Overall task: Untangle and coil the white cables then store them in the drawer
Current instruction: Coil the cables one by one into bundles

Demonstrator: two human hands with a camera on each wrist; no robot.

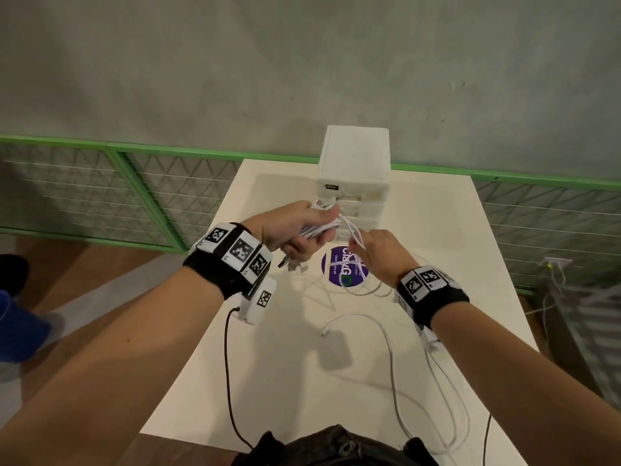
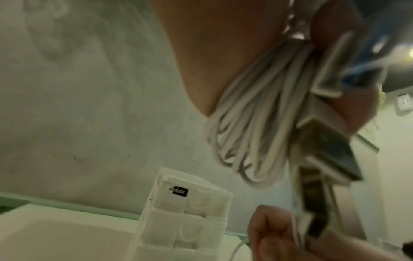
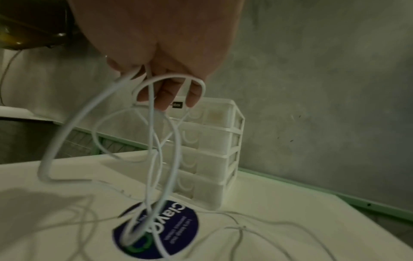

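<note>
My left hand (image 1: pixel 299 230) grips a bundle of coiled white cables (image 1: pixel 319 230) above the table, with plug ends hanging below the fist. In the left wrist view the coiled loops (image 2: pixel 252 127) hang from the palm beside USB plugs (image 2: pixel 330 151). My right hand (image 1: pixel 376 253) pinches a loose white cable strand (image 1: pixel 353 233) that runs up to the bundle. In the right wrist view this cable (image 3: pixel 156 144) drops in loops from the fingers (image 3: pixel 165 95) down to the table. The white drawer unit (image 1: pixel 354 163) stands just beyond both hands, its drawers closed.
Another white cable (image 1: pixel 389 358) lies loose across the white table (image 1: pixel 279 364) near my body. A round purple sticker (image 1: pixel 342 267) sits under the hands. A green mesh fence (image 1: pixel 100 183) runs behind the table. Black wrist-camera leads (image 1: pixel 230 381) trail down.
</note>
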